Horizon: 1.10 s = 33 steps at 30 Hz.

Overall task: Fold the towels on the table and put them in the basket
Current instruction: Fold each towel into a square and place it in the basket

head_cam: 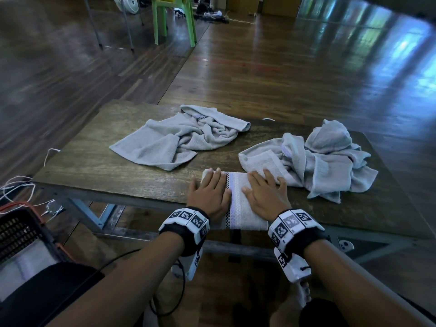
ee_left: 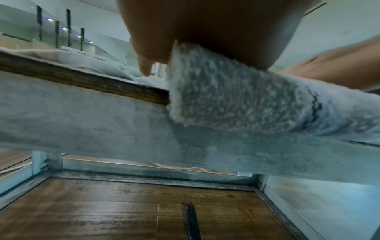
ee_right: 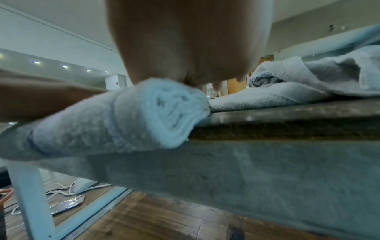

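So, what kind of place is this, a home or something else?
Probably a large hall or studio used for recording, not a home: a wide wooden floor, a low table holding towels, and loose cables on the floor beside a green chair.

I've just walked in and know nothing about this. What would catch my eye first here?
Two bare hands, left hand and right hand, press flat on a folded towel that overhangs the near edge of the wooden table. Behind them lie two crumpled grey towels, one at mid-table and one on the right. A dark basket stands on the floor at the left.
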Available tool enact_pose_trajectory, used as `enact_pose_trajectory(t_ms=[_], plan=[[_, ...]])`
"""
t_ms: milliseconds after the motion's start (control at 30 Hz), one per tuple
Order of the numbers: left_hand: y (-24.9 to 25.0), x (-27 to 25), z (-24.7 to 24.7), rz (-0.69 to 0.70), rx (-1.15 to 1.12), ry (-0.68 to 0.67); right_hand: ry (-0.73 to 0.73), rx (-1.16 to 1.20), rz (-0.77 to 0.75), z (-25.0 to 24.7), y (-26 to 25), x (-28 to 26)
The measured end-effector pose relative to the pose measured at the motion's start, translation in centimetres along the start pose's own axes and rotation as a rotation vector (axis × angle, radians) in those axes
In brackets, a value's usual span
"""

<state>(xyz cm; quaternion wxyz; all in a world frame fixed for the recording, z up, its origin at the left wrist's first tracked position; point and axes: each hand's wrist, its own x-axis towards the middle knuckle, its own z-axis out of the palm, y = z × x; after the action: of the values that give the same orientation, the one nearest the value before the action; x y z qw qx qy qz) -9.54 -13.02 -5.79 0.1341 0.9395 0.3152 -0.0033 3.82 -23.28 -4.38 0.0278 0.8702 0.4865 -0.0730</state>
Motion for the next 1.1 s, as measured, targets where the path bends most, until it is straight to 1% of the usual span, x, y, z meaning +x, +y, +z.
enact_pose_trajectory(t_ms=[67, 233, 400, 467, 533, 633, 700, 800, 867, 1000, 1100], plan=[[-0.1, 0.4, 0.1, -0.015, -0.030, -0.009, -0.011, -0.005, 0.027, 0.5, 0.0, 0.2], [-0.7, 1.2, 0.0, -0.031, -0.049, -0.024, 0.035, -0.034, 0.037, 0.9, 0.3, 0.5], [-1.8, 0.9, -0.5, -0.060, -0.050, -0.041, 0.085, -0.082, 0.058, 0.9, 0.7, -0.2], [-2.1, 0.8, -0.9, -0.084, -0.021, -0.028, 0.099, -0.095, 0.082, 0.3, 1.2, -0.6], [-2.4, 0.5, -1.5, -0.114, -0.041, 0.030, 0.110, -0.075, 0.105, -0.5, 1.5, -1.0], [-2.5, -0.1, -2.5, -0.160, -0.122, 0.146, 0.172, 0.074, 0.178, -1.2, 1.6, -1.6], [-2.4, -0.6, -3.2, -0.224, -0.181, 0.172, 0.158, 0.235, 0.271, -1.6, 1.5, -1.9], [-2.2, -1.1, -3.8, -0.321, -0.348, 0.067, 0.037, 0.436, 0.337, -1.3, 1.5, -1.9], [-2.1, -1.1, -4.0, -0.326, -0.443, 0.015, -0.027, 0.537, 0.349, -0.7, 1.8, -1.5], [-2.1, -0.6, -4.1, -0.345, -0.473, -0.044, -0.064, 0.700, 0.360, -1.7, 1.1, -1.8], [-2.2, -0.2, -3.9, -0.387, -0.555, -0.082, -0.086, 0.822, 0.404, -2.2, 1.0, -1.8]])
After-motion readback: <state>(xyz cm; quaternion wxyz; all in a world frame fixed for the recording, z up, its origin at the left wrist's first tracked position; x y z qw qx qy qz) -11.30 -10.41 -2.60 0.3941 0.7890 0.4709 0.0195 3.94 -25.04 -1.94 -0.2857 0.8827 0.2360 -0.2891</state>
